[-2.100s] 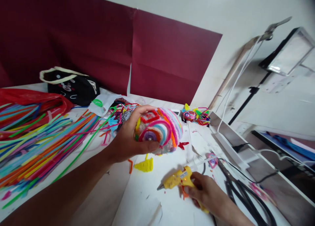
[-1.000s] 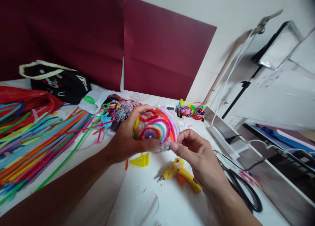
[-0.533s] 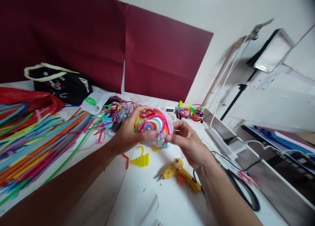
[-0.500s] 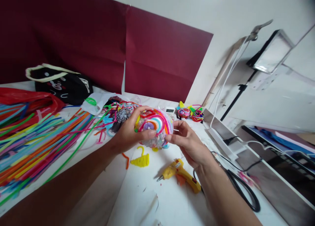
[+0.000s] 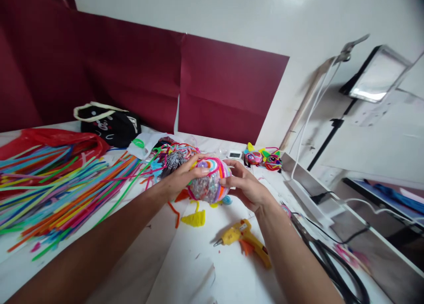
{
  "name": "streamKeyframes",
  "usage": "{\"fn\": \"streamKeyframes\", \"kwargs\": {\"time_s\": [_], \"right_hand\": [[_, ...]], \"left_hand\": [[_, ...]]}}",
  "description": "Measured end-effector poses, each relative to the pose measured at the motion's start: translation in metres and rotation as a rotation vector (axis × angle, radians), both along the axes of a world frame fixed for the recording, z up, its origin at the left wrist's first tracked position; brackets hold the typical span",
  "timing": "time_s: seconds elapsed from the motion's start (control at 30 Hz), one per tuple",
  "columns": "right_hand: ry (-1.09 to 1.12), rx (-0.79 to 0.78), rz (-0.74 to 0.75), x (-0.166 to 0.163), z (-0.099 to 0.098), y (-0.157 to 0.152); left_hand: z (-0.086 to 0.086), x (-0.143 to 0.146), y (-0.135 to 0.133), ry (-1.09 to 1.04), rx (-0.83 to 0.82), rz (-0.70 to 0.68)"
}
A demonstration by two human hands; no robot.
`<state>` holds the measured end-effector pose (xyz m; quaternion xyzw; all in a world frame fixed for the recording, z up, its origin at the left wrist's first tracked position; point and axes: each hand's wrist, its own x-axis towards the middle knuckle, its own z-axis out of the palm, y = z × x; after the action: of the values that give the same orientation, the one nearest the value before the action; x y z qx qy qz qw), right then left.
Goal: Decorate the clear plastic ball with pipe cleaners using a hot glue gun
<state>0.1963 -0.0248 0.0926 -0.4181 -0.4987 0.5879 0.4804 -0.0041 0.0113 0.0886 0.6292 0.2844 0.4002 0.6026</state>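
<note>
Between my two hands is a rounded craft piece [image 5: 207, 187], with rainbow bands of fuzzy pipe cleaner on top and a clear, glittery patch facing me. My left hand [image 5: 183, 176] grips its left side, thumb lying across the top. On the right side, my right hand [image 5: 243, 184] holds it with thumb and fingers. Below it on the table lie a yellow wound pipe-cleaner piece [image 5: 194, 218] and a bent orange pipe cleaner [image 5: 174, 214]. A yellow hot glue gun [image 5: 243, 240] rests near my right wrist, nozzle pointing left.
Many loose pipe cleaners [image 5: 76, 193] spread over the left side, by a red plastic bag [image 5: 66, 138] and a black pouch [image 5: 111, 127]. Decorated masks [image 5: 263, 157] and a small digital display [image 5: 235, 154] stand at the back. Black-handled scissors [image 5: 326, 255] lie at right.
The craft piece has been tilted, so more of its clear, glittery side faces me and the rainbow bands have shifted upward. Both hands still hold it. The camera view has shifted slightly.
</note>
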Motion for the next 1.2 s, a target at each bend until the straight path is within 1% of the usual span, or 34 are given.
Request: {"fn": "streamKeyframes", "kwargs": {"time_s": [0.17, 0.27, 0.43, 0.53, 0.67, 0.9, 1.07, 1.2], "right_hand": [[0.011, -0.018, 0.037, 0.000, -0.002, 0.012], [0.020, -0.006, 0.034, -0.001, -0.001, 0.017], [0.022, 0.033, 0.051, -0.003, -0.002, 0.022], [0.010, 0.075, 0.068, -0.002, -0.003, 0.023], [0.003, 0.138, 0.090, -0.001, -0.002, 0.021], [0.051, 0.305, 0.139, 0.005, -0.001, 0.020], [-0.022, 0.503, 0.122, 0.015, -0.002, 0.024], [0.004, 0.618, 0.122, 0.020, -0.002, 0.028]], "left_hand": [[-0.001, 0.000, 0.013, 0.008, -0.112, -0.004], [0.003, -0.002, 0.023, 0.021, -0.123, 0.002], [0.019, -0.005, 0.031, 0.130, -0.093, -0.049], [0.030, -0.007, 0.027, 0.192, -0.099, -0.054], [0.042, -0.005, 0.019, 0.232, -0.063, -0.059], [0.061, 0.005, 0.010, 0.326, 0.035, -0.069], [0.072, 0.012, 0.012, 0.419, 0.139, -0.077], [0.079, 0.018, 0.016, 0.464, 0.185, -0.082]]}}
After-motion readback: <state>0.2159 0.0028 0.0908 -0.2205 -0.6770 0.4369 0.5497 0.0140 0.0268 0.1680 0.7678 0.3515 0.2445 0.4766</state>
